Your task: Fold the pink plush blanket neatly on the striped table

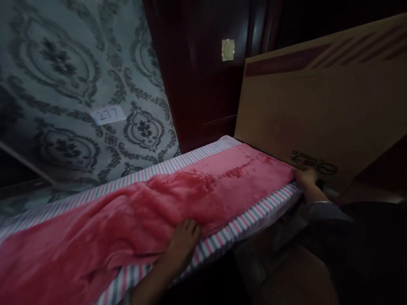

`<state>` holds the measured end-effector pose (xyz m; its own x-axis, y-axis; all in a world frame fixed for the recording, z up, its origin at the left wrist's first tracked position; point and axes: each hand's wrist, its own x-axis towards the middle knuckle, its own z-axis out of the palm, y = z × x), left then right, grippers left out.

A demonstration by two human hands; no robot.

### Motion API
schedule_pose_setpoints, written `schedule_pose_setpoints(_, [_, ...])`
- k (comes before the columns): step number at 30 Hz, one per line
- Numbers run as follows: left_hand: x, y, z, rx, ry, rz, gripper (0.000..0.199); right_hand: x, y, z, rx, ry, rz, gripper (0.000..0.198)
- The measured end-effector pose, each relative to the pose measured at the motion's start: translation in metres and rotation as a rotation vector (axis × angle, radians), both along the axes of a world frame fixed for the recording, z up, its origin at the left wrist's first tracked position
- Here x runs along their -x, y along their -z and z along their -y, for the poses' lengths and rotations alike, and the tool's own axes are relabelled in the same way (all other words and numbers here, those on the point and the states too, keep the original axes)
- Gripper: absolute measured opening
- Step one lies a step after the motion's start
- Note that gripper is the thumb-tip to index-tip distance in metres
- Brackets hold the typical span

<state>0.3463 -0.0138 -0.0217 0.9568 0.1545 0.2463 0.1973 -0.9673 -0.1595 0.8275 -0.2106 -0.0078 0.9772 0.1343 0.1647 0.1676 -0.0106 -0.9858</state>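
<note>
A plush pink-red blanket [127, 212] lies along a narrow bed or bench with a striped cover [254, 216]. It is bunched in folds toward the left and middle, and flatter at the far right end. At its near edge, my left hand [182, 243] has its fingers bent over the plush cloth; the thumb is hidden. Farther along, my right hand [308, 181] is closed on the blanket's far right corner. Dim light hides part of its fingers.
A large cardboard sheet or box [318, 106] stands just behind my right hand. Patterned wallpaper [63, 80] with a paper label [108, 115] reading 277 and a dark red wooden panel [203, 76] border the far side. The near right floor is dark.
</note>
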Motion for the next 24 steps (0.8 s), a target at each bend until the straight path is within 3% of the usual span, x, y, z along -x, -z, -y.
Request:
schedule_pose_setpoints(3, [0.006, -0.001, 0.009, 0.032, -0.026, 0.008, 0.042, 0.049, -0.002, -0.012, 0.191, 0.235, 0.219, 0.014])
schedule_pose_setpoints(4, [0.008, -0.003, 0.013, 0.047, -0.033, 0.011, 0.043, 0.073, -0.002, -0.020, 0.259, 0.214, 0.325, 0.009])
schedule_pose_setpoints(10, [0.024, -0.017, 0.031, 0.174, -0.043, 0.175, 0.041, 0.264, 0.018, -0.072, 0.226, -0.649, 0.683, 0.023])
schedule_pose_setpoints(13, [0.060, -0.017, 0.025, 0.180, -0.065, 0.319, 0.035, 0.321, 0.038, -0.081, 0.262, -0.862, 0.851, 0.037])
schedule_pose_setpoints(17, [0.164, -0.016, -0.010, 0.141, -0.344, 0.496, 0.032, 0.330, 0.065, -0.085, 0.363, -0.892, 1.051, 0.050])
schedule_pose_setpoints(22, [0.332, -0.025, -0.051, 0.120, -1.057, 0.604, 0.031, 0.316, 0.085, -0.089, 0.413, -0.833, 1.128, 0.045])
schedule_pose_setpoints(24, [0.382, -0.029, -0.056, 0.209, -1.312, 0.675, 0.031, 0.312, 0.089, -0.090, 0.465, -0.829, 1.082, 0.043])
